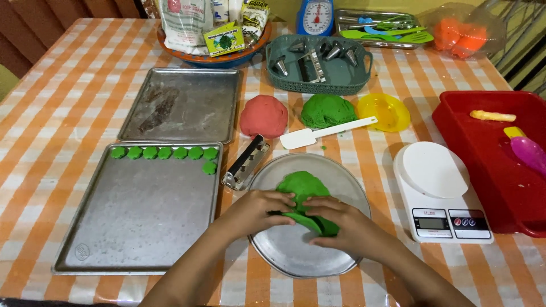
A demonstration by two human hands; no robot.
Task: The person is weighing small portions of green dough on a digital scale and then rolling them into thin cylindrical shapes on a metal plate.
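A flattened slab of green dough (303, 186) lies on a round metal plate (347, 176) in front of me. My left hand (259, 209) presses on the slab's near left edge with bent fingers. My right hand (336, 222) grips the near right edge and covers part of it. Both hands hold the same piece. A small metal cutter (245, 163) rests against the plate's upper left rim.
A baking tray (136, 222) at left carries several small green dough pieces (164, 153) along its top edge; another tray (182, 105) lies behind. Red dough ball (263, 115), green dough ball (327, 110), white spatula (324, 132), yellow dish (387, 111), kitchen scale (441, 193), red tub (500, 159), teal basket (318, 65).
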